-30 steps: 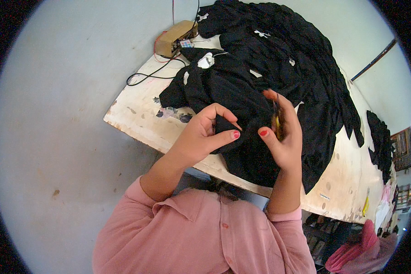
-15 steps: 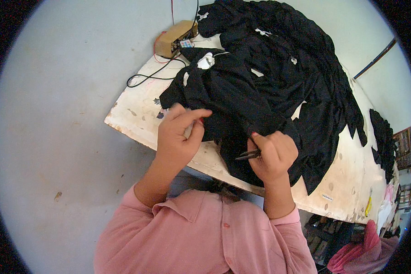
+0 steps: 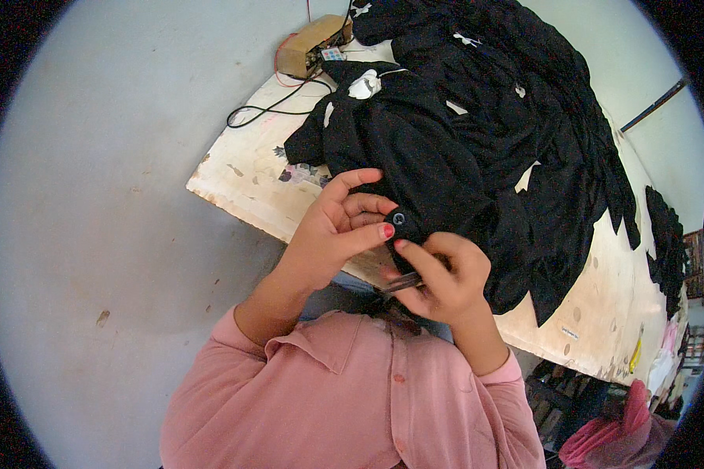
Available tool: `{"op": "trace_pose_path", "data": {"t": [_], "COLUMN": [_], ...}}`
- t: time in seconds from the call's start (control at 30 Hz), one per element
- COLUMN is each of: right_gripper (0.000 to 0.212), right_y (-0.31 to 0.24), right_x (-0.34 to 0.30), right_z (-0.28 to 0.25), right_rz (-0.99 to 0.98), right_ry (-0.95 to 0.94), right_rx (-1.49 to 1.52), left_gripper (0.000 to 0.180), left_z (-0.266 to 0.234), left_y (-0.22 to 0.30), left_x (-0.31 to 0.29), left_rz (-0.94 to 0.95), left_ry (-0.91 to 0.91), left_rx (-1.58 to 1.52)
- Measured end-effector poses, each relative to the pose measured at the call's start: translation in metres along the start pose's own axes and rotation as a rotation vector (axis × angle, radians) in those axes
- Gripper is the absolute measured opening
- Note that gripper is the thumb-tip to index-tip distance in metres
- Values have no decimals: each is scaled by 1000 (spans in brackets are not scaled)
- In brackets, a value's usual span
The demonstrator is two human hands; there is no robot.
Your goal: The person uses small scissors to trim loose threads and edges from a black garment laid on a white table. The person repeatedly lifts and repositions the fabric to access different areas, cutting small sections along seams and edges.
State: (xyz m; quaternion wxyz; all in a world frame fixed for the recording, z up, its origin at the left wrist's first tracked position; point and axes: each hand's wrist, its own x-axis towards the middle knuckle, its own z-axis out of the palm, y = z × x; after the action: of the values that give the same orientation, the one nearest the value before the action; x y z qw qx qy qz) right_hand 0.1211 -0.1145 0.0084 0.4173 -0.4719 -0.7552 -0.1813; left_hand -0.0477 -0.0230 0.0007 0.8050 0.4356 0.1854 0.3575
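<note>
A large black garment [image 3: 430, 148] lies bunched over the table, its near edge drawn toward me. My left hand [image 3: 339, 227] pinches that edge between thumb and fingers, with the index finger raised. Beside the left thumb tip, a small round dark button [image 3: 399, 220] shows on the cloth. Close by on the right, my right hand [image 3: 448, 277] is closed around dark thread snips [image 3: 401, 282], whose narrow blades point left. Its thumb and index finger also press on the cloth just below the button. The snips' handles are mostly hidden in the palm.
Scraps of white material, one a crumpled piece [image 3: 364, 84], rest on the black cloth. At the back left of the worn pale table [image 3: 227, 176] stand a cardboard box [image 3: 309, 48] and a looped black cable [image 3: 246, 109]. A yellow tool [image 3: 636, 353] lies near the right edge.
My left hand has moved right and taken hold of the cloth edge, where the button now shows. My right hand has shifted slightly left and down, still holding the snips.
</note>
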Motion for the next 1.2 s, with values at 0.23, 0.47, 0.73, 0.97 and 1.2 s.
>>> {"op": "trace_pose_path", "data": {"t": [0.23,0.47,0.73,0.97,1.2], "right_gripper": [51,42,37,32,41], "right_y": [5,-3,2,1,9], "right_x": [8,15,25,31,21], "right_z": [-26,-24,-16,-11,-3], "right_rz": [473,426,192,146,263], "right_ry": [-91,-206,-222,-255,-139], "right_rx": [58,175,160,141,231], "left_gripper": [49,53,45,44,46], "left_z": [-4,-10,-10,-10,-17], "left_y": [-10,-19,-15,-15,-16], "left_x": [-5,-4,-5,-7,-5], "left_rz": [-176,-229,-287,-280,-303], "left_ry": [36,-69,-159,-195,-266], "left_rx": [-381,-593,-706,-716,-800]}}
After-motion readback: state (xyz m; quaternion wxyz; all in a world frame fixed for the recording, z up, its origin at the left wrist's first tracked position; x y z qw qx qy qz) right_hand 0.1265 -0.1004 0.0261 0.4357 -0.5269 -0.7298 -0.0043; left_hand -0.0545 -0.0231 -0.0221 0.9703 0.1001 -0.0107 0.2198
